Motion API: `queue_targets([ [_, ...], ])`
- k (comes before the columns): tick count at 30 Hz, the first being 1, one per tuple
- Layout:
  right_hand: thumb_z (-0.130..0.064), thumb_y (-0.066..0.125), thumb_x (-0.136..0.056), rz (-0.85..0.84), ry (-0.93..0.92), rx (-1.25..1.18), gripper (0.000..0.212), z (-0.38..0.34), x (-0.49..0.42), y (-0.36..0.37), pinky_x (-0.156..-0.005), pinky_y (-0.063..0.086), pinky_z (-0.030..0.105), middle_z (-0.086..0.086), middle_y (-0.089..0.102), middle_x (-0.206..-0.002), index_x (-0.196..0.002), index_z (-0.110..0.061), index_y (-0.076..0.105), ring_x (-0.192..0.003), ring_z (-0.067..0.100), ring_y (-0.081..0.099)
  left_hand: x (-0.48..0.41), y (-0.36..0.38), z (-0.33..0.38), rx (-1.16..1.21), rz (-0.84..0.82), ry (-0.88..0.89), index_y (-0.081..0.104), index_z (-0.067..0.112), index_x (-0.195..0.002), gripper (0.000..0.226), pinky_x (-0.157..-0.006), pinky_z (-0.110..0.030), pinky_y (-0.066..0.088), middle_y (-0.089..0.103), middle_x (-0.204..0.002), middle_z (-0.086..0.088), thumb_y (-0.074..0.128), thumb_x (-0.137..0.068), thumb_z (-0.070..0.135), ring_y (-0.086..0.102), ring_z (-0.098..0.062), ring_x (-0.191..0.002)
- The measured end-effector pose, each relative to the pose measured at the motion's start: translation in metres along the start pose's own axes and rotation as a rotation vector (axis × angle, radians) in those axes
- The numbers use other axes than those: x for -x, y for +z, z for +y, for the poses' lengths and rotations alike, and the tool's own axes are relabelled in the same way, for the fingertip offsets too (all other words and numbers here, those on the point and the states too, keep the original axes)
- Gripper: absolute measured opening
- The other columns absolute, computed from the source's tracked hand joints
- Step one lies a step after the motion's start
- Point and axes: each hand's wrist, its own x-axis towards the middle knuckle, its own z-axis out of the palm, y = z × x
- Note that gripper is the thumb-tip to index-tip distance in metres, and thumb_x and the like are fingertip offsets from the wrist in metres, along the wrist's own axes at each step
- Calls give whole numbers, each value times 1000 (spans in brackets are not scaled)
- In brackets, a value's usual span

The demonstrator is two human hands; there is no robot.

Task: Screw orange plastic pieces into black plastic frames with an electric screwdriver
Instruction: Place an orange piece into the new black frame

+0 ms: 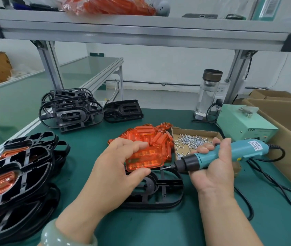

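My left hand grips an orange plastic piece by its left side, holding it over the upper end of a black plastic frame that lies on the green mat. My right hand grips a teal electric screwdriver, held nearly level. Its black nose and bit point left and touch the orange piece's right lower corner. A heap of loose orange pieces lies just behind. A cardboard tray of small silver screws sits to the right of the heap.
Finished frames with orange inserts are stacked at the front left. Bare black frames are piled at the back left. A glass bottle, a pale green power box, cardboard boxes and the screwdriver cable fill the right side.
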Motion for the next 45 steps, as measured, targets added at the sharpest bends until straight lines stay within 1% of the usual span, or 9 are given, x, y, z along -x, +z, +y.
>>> queue_targets([
  [2,-43,60,-91,-5,-5,2,22,0,0,-1,-53,44,15,-11,48,-61,-82,-24,52,-49,3,46,0,-5,-9,-50,-46,-19,56,52,-105,53,-86,3,29,55,-105,28,80,-70,21,50,10,-104],
  [5,-44,58,-92,-1,-11,20,22,1,-1,-2,-54,44,16,-12,48,-61,-83,-25,52,-49,3,46,1,-11,-24,-169,-136,-47,66,47,-93,34,-87,2,26,54,-101,34,80,-71,25,49,7,-103],
  [10,-44,58,-92,-6,-16,44,22,2,0,-2,-52,45,16,-12,48,-61,-84,-25,52,-49,3,46,9,-5,-39,-263,-308,-99,72,40,-91,18,-89,-10,27,52,-105,31,76,-76,31,42,-1,-105],
  [18,-45,61,-87,-16,-16,50,21,3,-1,-4,-54,44,18,-12,48,-61,-84,-25,53,-48,3,47,10,7,-43,-261,-311,-138,73,40,-95,19,-103,-29,31,52,-110,25,74,-78,34,39,-5,-112],
  [22,-44,60,-89,-4,-16,55,21,4,-2,-3,-54,44,18,-12,49,-61,-85,-25,53,-49,3,47,12,8,-45,-307,-320,-121,73,42,-95,15,-106,-28,26,37,-114,26,70,-82,36,28,-5,-118],
  [24,-44,60,-89,-4,-13,54,21,4,-2,-3,-54,44,18,-12,49,-61,-85,-25,53,-49,3,47,13,8,-45,-340,-328,-104,72,44,-97,16,-103,-26,26,35,-112,25,66,-84,37,26,-5,-113],
  [29,-44,57,-92,-10,-10,39,22,4,-2,-2,-51,44,16,-11,47,-61,-83,-25,51,-47,4,46,17,7,-46,-457,-363,-34,66,45,-109,26,-91,-21,30,40,-105,24,51,-93,31,31,-10,-104],
  [34,-43,57,-93,-6,-5,37,22,3,-1,-2,-52,44,17,-12,47,-60,-83,-25,52,-48,3,46,19,8,-47,-478,-471,-11,57,40,-124,46,-95,-24,37,46,-122,23,43,-92,10,35,-6,-112],
  [45,-43,59,-93,-9,-17,36,22,2,0,-2,-57,43,19,-12,49,-61,-83,-25,53,-49,3,47,39,19,-30,-468,-464,5,58,28,-121,45,-91,-22,39,40,-119,20,38,-89,3,25,-7,-105],
])
